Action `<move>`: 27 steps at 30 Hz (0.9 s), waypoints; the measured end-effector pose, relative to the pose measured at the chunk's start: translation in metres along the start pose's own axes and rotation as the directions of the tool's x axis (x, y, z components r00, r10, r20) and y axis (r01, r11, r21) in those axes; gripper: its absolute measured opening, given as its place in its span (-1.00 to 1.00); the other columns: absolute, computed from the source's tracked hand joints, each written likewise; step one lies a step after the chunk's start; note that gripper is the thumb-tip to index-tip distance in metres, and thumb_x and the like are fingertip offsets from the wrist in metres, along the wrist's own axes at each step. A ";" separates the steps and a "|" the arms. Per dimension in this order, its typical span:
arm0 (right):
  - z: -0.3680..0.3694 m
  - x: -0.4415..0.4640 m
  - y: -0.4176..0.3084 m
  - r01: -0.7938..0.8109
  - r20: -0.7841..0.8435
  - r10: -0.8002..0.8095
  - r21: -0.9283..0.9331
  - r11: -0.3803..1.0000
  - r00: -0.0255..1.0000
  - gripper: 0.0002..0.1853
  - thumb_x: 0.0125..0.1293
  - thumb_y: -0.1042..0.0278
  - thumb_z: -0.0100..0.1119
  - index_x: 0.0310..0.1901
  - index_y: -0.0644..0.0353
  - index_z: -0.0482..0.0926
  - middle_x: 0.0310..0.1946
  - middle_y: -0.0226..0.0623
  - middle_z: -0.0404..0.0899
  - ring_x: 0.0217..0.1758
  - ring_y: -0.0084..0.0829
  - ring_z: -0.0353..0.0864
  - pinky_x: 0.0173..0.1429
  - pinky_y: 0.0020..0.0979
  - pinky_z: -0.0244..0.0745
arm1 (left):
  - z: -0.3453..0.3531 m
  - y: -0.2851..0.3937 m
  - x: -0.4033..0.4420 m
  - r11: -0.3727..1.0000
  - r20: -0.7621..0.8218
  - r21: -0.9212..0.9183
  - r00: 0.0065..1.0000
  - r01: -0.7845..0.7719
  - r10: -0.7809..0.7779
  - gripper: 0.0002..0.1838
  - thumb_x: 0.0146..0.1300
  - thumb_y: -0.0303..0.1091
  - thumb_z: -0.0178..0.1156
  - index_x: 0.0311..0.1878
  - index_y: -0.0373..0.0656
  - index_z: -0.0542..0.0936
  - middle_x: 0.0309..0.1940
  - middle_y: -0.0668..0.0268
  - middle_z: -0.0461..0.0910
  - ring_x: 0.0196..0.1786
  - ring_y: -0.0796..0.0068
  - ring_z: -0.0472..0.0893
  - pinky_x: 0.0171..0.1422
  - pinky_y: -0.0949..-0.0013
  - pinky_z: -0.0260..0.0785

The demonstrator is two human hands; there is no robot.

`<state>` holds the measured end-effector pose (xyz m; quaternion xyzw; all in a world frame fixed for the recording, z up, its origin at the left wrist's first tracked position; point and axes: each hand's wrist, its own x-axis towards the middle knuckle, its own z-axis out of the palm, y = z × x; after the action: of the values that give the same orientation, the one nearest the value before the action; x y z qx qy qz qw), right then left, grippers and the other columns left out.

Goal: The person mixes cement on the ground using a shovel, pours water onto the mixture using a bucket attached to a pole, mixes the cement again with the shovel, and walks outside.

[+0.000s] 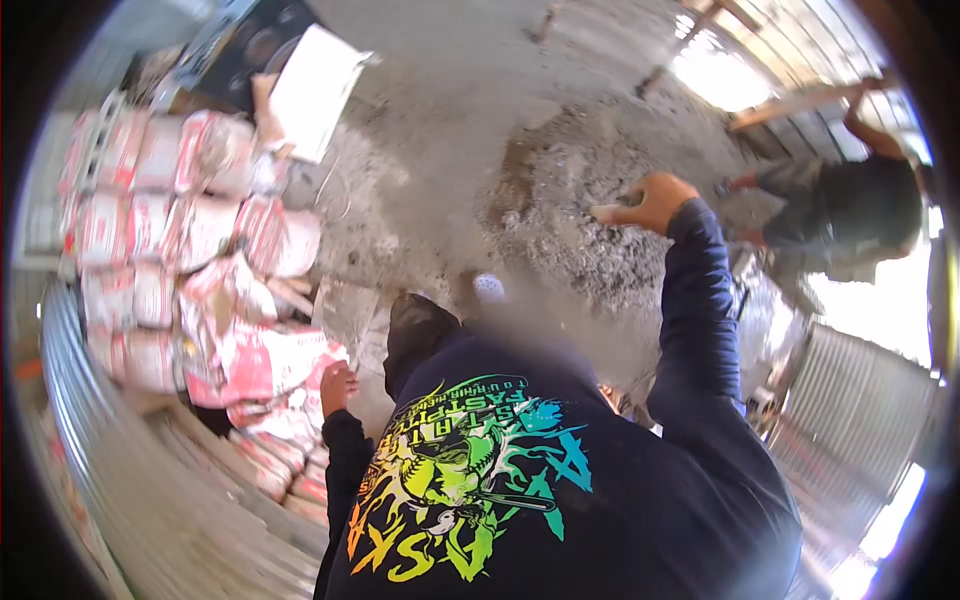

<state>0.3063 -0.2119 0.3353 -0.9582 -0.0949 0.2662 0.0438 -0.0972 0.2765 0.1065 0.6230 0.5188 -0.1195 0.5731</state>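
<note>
My right hand [655, 203] is raised in front of me, thumb and fingers curved apart with nothing visible between them. Below and beyond it lies a rough grey heap of sand or mortar mix [590, 170] on the floor. Low at my left side hangs my left hand [340, 387], its fingers loosely bent and seemingly holding nothing. Close to that hand is a crumpled red-and-white bag [275, 360]. Dark sleeves cover both arms, and a bright print [465, 470] marks my dark shirt.
Stacked red-and-white bags [165, 230] stand at left, beside corrugated metal sheeting [75, 370]. At upper left, another person's arm [268, 110] is by a white panel [318, 90]. On the right, a bent-over person [860, 205] reaches to a wooden beam [810, 100].
</note>
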 end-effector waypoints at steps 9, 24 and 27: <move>0.041 -0.088 -0.045 -0.179 0.270 0.166 0.025 0.983 0.948 -0.48 -0.25 -0.20 0.31 -0.43 0.14 0.65 -0.52 -0.17 0.59 -0.37 -0.20 0.60 -0.24 -0.28 0.43 | -0.007 0.091 0.168 0.823 0.429 0.568 0.858 -0.014 -0.281 -0.64 0.17 -0.15 0.10 -0.03 -0.12 0.46 -0.49 0.24 0.53 -0.56 0.39 0.54 -0.54 0.33 0.39; 0.133 -0.102 -0.197 -0.592 -0.006 0.748 0.607 0.530 0.664 -0.52 -0.06 -0.19 0.14 -0.36 0.11 0.63 -0.52 -0.12 0.59 -0.38 -0.18 0.60 -0.22 -0.27 0.48 | 0.074 0.411 0.364 0.906 0.473 0.266 0.863 -0.330 0.176 -0.68 0.18 -0.15 0.11 -0.04 -0.04 0.42 -0.44 0.30 0.53 -0.54 0.46 0.49 -0.51 0.34 0.41; 0.144 -0.111 -0.224 -0.596 -0.011 0.789 0.648 0.474 0.615 -0.56 -0.06 -0.15 0.14 -0.38 0.10 0.61 -0.52 -0.15 0.59 -0.39 -0.16 0.60 -0.21 -0.24 0.48 | 0.128 0.381 0.335 0.804 0.637 0.429 0.769 -0.412 0.054 -0.69 0.17 -0.15 0.13 -0.07 -0.07 0.45 -0.47 0.30 0.51 -0.56 0.50 0.50 -0.54 0.41 0.41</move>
<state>0.1027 -0.0107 0.2985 -0.8759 0.4018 0.1223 0.2376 0.4035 0.4143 0.0420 0.7517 0.1700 -0.3760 0.5145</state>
